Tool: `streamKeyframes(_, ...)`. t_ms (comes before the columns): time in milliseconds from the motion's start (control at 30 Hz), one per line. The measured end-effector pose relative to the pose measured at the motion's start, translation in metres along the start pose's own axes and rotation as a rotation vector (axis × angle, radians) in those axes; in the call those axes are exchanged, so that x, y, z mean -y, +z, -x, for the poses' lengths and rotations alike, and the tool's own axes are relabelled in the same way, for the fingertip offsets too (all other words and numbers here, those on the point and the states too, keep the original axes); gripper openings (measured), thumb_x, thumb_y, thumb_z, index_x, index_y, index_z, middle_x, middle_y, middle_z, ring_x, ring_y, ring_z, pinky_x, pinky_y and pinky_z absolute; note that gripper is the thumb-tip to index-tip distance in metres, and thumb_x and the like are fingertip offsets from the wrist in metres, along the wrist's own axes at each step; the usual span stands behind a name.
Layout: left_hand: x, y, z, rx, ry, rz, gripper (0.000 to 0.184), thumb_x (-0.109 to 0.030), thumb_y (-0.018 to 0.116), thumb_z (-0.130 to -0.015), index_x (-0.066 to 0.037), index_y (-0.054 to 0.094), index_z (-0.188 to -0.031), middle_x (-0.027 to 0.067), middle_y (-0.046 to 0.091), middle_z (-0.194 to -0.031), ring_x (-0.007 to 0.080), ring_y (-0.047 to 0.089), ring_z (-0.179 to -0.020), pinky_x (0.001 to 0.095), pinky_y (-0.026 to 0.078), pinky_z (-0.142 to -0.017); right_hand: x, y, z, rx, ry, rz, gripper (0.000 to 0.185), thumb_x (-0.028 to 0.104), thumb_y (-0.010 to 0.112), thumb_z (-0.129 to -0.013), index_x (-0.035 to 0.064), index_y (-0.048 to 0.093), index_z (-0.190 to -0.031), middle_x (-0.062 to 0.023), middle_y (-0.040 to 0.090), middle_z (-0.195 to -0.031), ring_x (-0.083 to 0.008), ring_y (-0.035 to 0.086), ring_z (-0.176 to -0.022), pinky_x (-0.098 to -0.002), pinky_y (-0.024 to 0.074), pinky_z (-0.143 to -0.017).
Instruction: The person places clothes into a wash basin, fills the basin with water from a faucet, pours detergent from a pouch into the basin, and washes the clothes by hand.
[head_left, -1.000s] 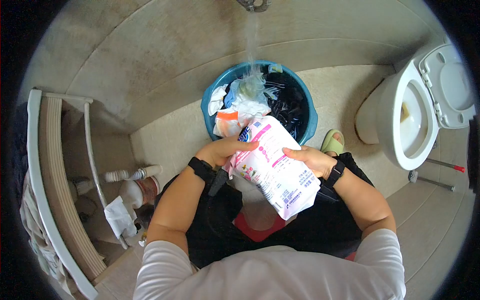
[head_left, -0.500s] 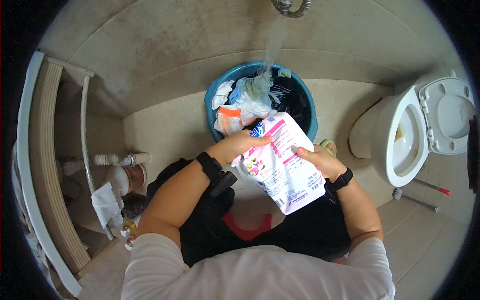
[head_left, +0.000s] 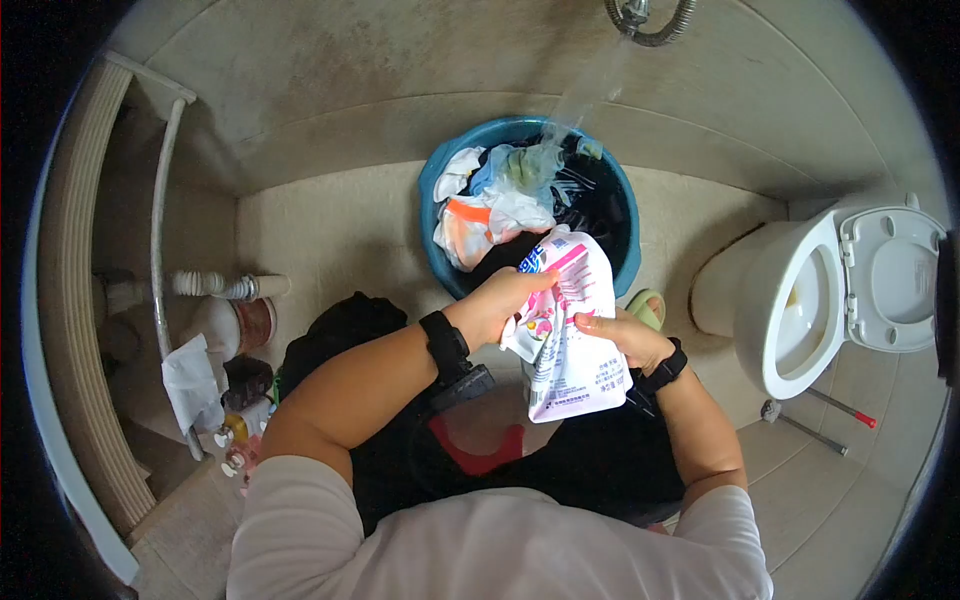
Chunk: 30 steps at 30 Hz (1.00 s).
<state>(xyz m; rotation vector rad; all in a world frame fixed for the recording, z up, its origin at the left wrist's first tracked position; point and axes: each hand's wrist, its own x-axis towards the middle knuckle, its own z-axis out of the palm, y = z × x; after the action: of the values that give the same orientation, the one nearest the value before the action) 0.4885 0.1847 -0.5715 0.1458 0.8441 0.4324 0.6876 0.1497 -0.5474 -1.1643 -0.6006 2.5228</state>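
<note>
Tiled wall (head_left: 350,90) curves across the top of the frame, above a pale floor (head_left: 340,205). At the far left, a metal bar (head_left: 160,230) carries a sheet of white paper (head_left: 192,378), folded over it, it seems, so that it hangs by its own weight. Small bottles (head_left: 235,432) cluster below, out of the way at the lower left. At upper centre, a blue tub (head_left: 428,225) holds heaped clothes (head_left: 490,212). The person's left hand (head_left: 492,303) is partly closed around the upper left side of a soft white-and-pink pouch (head_left: 578,375), thumb across the printed front, fingers hidden behind. The pouch lies at the centre of the frame, just below the tub, its upper end overlapping the rim in view; whether they touch cannot be told. Its limp, creased film probably explains the grip from both sides. The right hand (head_left: 632,338), also partly closed, pinches the right edge, thumb on top. Water (head_left: 590,85) slants from a fitting (head_left: 634,14) at the upper right of centre into the tub, placed to catch it. Farther right stand a slippered foot (head_left: 647,309) and the open toilet (head_left: 800,310).
</note>
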Motion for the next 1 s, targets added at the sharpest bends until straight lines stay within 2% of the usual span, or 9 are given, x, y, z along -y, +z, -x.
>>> streamKeyframes(133, 0.000, -0.001, 0.001, -0.012, 0.043, 0.046, 0.025, -0.017, 0.054, -0.086, 0.004, 0.055, -0.099, 0.0148, 0.061, -0.089, 0.0239, 0.063, -0.075, 0.0380, 0.053, -0.065, -0.003, 0.001, -0.007, -0.039, -0.044, 0.084, 0.055, 0.035, 0.063, -0.081, -0.0004, 0.044, -0.119, -0.0101, 0.059, -0.105, -0.0164, 0.060, -0.089, -0.0290, 0.0491, -0.076)
streamKeyframes(333, -0.002, -0.004, -0.003, -0.080, 0.109, 0.133, 0.026, -0.020, 0.051, -0.088, 0.001, 0.054, -0.104, 0.0149, 0.062, -0.091, 0.0252, 0.063, -0.077, 0.0392, 0.053, -0.068, 0.013, 0.005, -0.016, -0.061, -0.009, 0.103, 0.057, 0.034, 0.063, -0.081, -0.0012, 0.043, -0.120, -0.0114, 0.059, -0.106, -0.0173, 0.061, -0.088, -0.0286, 0.0494, -0.077)
streamKeyframes(600, -0.001, -0.013, 0.002, -0.053, 0.140, 0.260, 0.027, -0.022, 0.047, -0.090, -0.001, 0.052, -0.105, 0.0143, 0.061, -0.093, 0.0253, 0.062, -0.083, 0.0385, 0.051, -0.074, 0.020, 0.010, -0.031, -0.039, 0.029, 0.076, 0.053, 0.029, 0.063, -0.082, -0.0019, 0.043, -0.121, -0.0113, 0.059, -0.106, -0.0173, 0.061, -0.089, -0.0288, 0.0490, -0.078)
streamKeyframes(667, 0.003, -0.015, 0.000, -0.057, 0.140, 0.273, 0.027, -0.021, 0.047, -0.090, 0.000, 0.052, -0.106, 0.0142, 0.061, -0.093, 0.0253, 0.062, -0.082, 0.0385, 0.051, -0.074, 0.020, 0.010, -0.031, -0.043, 0.048, 0.066, 0.052, 0.027, 0.063, -0.082, -0.0019, 0.043, -0.121, -0.0110, 0.059, -0.105, -0.0173, 0.061, -0.089, -0.0289, 0.0488, -0.078)
streamKeyframes(733, 0.003, -0.015, 0.001, -0.061, 0.141, 0.288, 0.026, -0.021, 0.047, -0.090, 0.000, 0.052, -0.106, 0.0140, 0.061, -0.093, 0.0252, 0.062, -0.082, 0.0386, 0.051, -0.073, 0.022, 0.014, -0.029, -0.063, 0.044, 0.120, 0.044, 0.029, 0.059, -0.085, -0.0001, 0.049, -0.116, -0.0086, 0.060, -0.103, -0.0148, 0.060, -0.087, -0.0279, 0.0488, -0.076)
streamKeyframes(1000, 0.006, 0.007, -0.011, -0.050, 0.254, 0.280, 0.019, -0.013, 0.052, -0.086, 0.001, 0.057, -0.098, 0.0123, 0.062, -0.085, 0.0220, 0.063, -0.073, 0.0352, 0.052, -0.067, 0.023, 0.002, -0.011, -0.239, -0.021, 0.158, 0.041, 0.020, 0.061, -0.084, -0.0012, 0.049, -0.116, -0.0075, 0.060, -0.103, -0.0142, 0.059, -0.087, -0.0272, 0.0477, -0.075)
